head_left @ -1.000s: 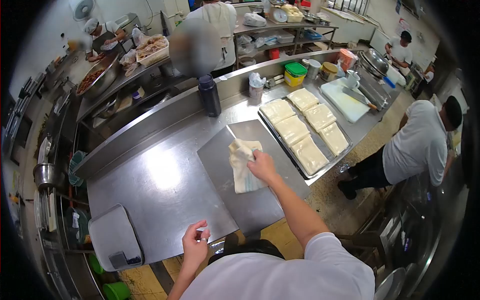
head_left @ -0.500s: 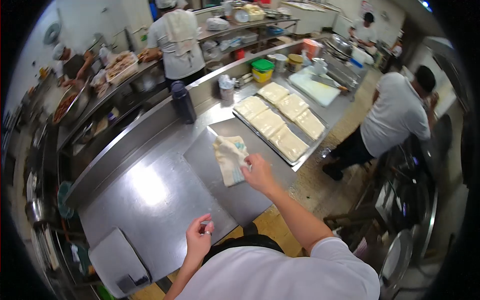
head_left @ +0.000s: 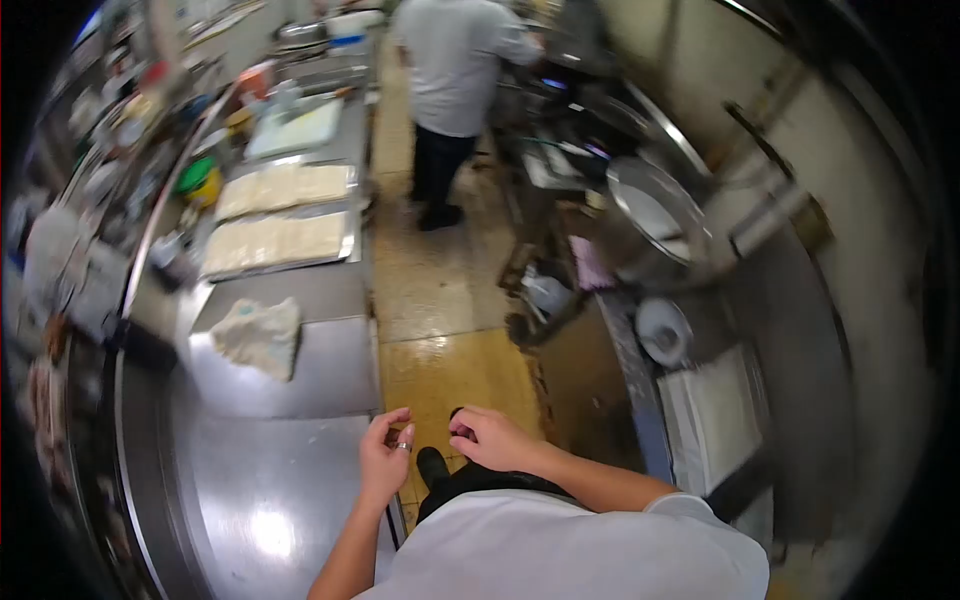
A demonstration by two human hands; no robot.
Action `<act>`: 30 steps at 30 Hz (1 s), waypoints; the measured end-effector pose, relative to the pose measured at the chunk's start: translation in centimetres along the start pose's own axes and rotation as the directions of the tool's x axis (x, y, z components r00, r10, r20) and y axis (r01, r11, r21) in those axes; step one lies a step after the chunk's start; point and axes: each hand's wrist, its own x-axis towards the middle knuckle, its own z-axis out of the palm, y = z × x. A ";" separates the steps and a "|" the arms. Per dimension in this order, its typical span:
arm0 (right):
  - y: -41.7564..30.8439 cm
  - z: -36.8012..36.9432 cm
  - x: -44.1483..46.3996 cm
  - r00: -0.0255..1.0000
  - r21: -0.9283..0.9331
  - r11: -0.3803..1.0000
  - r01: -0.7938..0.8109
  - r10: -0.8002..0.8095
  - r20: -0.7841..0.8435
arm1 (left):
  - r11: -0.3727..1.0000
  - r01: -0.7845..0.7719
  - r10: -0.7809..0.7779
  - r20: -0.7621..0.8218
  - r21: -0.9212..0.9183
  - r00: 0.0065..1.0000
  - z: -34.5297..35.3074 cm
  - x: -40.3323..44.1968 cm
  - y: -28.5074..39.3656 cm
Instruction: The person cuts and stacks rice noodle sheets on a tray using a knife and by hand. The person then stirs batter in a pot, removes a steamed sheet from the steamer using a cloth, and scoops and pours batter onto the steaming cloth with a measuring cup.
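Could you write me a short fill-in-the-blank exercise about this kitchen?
The ring is on the person's ____ hand.
The yellow tub has a ____ lid.
The number of hands touching the cloth is ____.
The cloth lies on the steel ____.

Missing words: left; green; zero; counter.

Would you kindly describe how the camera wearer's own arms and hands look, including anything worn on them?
The left hand is ungloved and wears a silver-coloured ring. The right hand is ungloved too, with no ring that can be made out. A white short sleeve leaves the right forearm bare; the left forearm is also uncovered.
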 end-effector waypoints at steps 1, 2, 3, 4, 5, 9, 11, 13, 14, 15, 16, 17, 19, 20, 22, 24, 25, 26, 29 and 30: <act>0.3 -0.6 -1.9 0.998 -0.005 0.999 -0.033 0.033 -0.050 | 1.000 0.004 -0.003 0.071 -0.007 0.997 1.5 0.0 0.6; 0.4 -1.2 -3.6 0.994 -0.010 0.998 -0.060 0.059 -0.097 | 1.000 0.005 -0.004 0.136 -0.012 0.991 2.9 -0.1 1.2; 0.6 -1.6 -5.3 0.986 -0.014 0.996 -0.085 0.082 -0.142 | 1.000 0.007 -0.004 0.196 -0.014 0.981 4.3 -0.2 1.7; 1.1 -1.8 -7.0 0.976 -0.012 0.994 -0.104 0.100 -0.194 | 1.000 -0.014 0.016 0.241 -0.013 0.971 5.7 -0.4 2.1; 1.4 -1.9 -7.9 0.963 -0.011 0.992 -0.127 0.120 -0.241 | 0.999 -0.029 0.032 0.283 -0.016 0.959 6.8 -0.3 2.7; 3.5 -3.0 -13.8 0.915 0.033 0.977 -0.210 0.209 -0.344 | 0.999 -0.041 0.051 0.435 -0.032 0.899 12.4 -1.9 3.4; 4.2 -3.5 -16.8 0.888 0.045 0.968 -0.246 0.243 -0.390 | 0.998 -0.049 0.059 0.495 -0.033 0.867 15.1 -2.9 2.7; 4.7 -4.0 -19.8 0.859 0.059 0.959 -0.279 0.276 -0.432 | 0.998 -0.050 0.060 0.554 -0.035 0.830 17.8 -3.9 2.7; 5.5 -4.2 -21.6 0.844 0.073 0.954 -0.291 0.291 -0.451 | 0.998 -0.047 0.056 0.584 -0.030 0.810 19.5 -4.6 2.6; 6.4 -4.3 -23.4 0.828 0.088 0.950 -0.301 0.305 -0.470 | 0.999 -0.046 0.050 0.611 -0.023 0.790 21.1 -5.5 2.7; 7.2 -4.5 -25.4 0.806 0.103 0.943 -0.317 0.325 -0.495 | 0.999 -0.047 0.045 0.648 -0.014 0.761 22.9 -6.5 3.3; 8.0 -4.8 -27.5 0.783 0.118 0.936 -0.332 0.343 -0.519 | 0.999 -0.051 0.042 0.682 -0.007 0.731 24.9 -7.6 4.1; 10.1 -5.3 -32.0 0.730 0.164 0.918 -0.360 0.387 -0.564 | 0.998 -0.070 0.044 0.741 0.004 0.670 28.9 -9.9 5.0; 11.3 -5.3 -34.3 0.698 0.197 0.906 -0.375 0.415 -0.583 | 0.996 -0.084 0.048 0.768 0.008 0.639 30.9 -11.1 5.2; 13.5 -5.3 -39.1 0.619 0.233 0.890 -0.393 0.443 -0.648 | 0.994 -0.106 0.044 0.817 0.021 0.576 35.0 -13.7 5.5; 15.5 -5.2 -43.7 0.526 0.234 0.883 -0.407 0.436 -0.731 | 0.992 -0.122 0.028 0.854 0.042 0.519 39.1 -16.5 5.6; 16.5 -5.1 -46.0 0.492 0.263 0.879 -0.397 0.446 -0.747 | 0.989 -0.137 0.012 0.883 0.059 0.469 41.2 -18.0 5.4; 17.4 -5.1 -48.1 0.459 0.291 0.875 -0.386 0.456 -0.762 | 0.986 -0.152 -0.005 0.909 0.075 0.417 43.5 -19.4 5.3; 19.4 -5.1 -54.2 0.352 0.350 0.842 -0.410 0.500 -0.791 | 0.965 -0.253 0.002 0.966 0.065 0.257 50.5 -23.6 4.1; 19.7 -5.3 -56.2 0.305 0.388 0.821 -0.418 0.530 -0.792 | 0.954 -0.294 0.010 0.979 0.051 0.204 52.4 -24.9 3.9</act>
